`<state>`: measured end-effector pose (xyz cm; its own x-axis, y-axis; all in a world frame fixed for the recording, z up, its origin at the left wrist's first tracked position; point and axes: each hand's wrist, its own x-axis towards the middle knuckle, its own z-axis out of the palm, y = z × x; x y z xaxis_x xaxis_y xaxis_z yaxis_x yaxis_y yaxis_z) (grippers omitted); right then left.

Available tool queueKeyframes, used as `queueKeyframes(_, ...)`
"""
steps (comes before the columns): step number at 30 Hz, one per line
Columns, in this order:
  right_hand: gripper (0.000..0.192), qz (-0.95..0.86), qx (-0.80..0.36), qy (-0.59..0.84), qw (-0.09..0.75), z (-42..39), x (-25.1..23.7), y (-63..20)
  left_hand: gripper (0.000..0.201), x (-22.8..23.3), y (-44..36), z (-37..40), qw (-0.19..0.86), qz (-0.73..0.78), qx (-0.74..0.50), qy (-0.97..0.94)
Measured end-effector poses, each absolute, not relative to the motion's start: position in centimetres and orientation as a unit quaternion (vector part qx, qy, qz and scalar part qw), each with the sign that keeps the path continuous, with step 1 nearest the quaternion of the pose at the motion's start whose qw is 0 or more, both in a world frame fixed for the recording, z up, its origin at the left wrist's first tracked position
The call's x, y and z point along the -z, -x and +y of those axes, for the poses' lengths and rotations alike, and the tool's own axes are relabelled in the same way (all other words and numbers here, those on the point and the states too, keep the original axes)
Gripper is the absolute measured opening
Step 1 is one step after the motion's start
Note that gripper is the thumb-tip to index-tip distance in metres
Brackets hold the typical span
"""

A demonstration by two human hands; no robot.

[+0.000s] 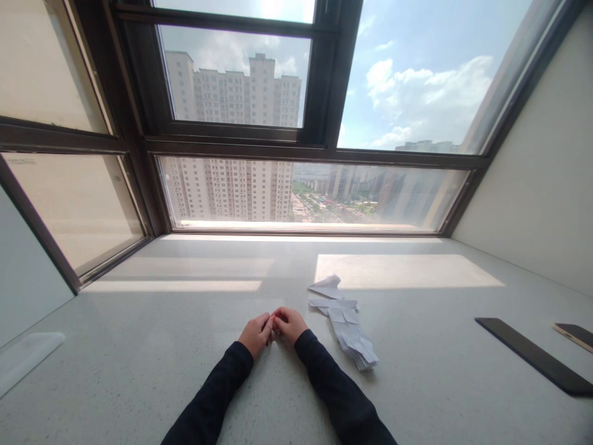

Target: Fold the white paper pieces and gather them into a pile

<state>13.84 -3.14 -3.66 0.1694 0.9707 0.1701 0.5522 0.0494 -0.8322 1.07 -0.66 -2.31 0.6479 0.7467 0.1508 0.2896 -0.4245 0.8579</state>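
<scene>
My left hand (256, 335) and my right hand (288, 324) meet at the fingertips, low over the pale speckled counter. Both are closed, thumbs and fingers pressed together. Whatever they pinch, if anything, is hidden or too small to make out. Just right of my right hand lie several pieces of folded white paper. Farthest back is a pointed folded paper (327, 286), and before it a narrow folded paper strip (333, 304). Nearest me is a fanned stack of creased paper sheets (353, 339), touching or overlapping the strip.
The speckled counter (157, 371) runs back to a dark-framed window (296, 232). A long flat black object (532, 355) lies at the right, with a dark, tan-edged object (576, 335) beyond it. On the left rests a whitish flat piece (32, 355). A white wall (532, 204) bounds the right side.
</scene>
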Motion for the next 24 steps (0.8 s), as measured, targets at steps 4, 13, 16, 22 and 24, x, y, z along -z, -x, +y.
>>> queueKeyframes(4, 0.013, -0.594, -0.252, 0.642, 0.413, -3.13, 3.62, -13.88, 0.030, 2.32, -1.07, -0.63, 0.429, 0.325, -0.267, -0.800)
queueKeyframes(13, 0.015, -0.594, -0.252, 0.645, 0.411, -3.15, 3.67, -13.87, 0.031, 2.27, -1.09, -0.70, 0.432, 0.326, -0.263, -0.799)
queueKeyframes(16, 0.015, -0.595, -0.252, 0.644, 0.409, -3.18, 3.59, -13.89, 0.031, 2.23, -1.08, -0.71, 0.431, 0.328, -0.262, -0.799)
queueKeyframes(22, 0.015, -0.599, -0.245, 0.644, 0.408, -3.20, 3.42, -13.87, 0.029, 2.16, -1.09, -0.72, 0.430, 0.326, -0.260, -0.801)
queueKeyframes(24, 0.016, -0.600, -0.244, 0.644, 0.407, -3.22, 3.40, -13.85, 0.029, 2.18, -1.09, -0.69, 0.429, 0.327, -0.259, -0.801)
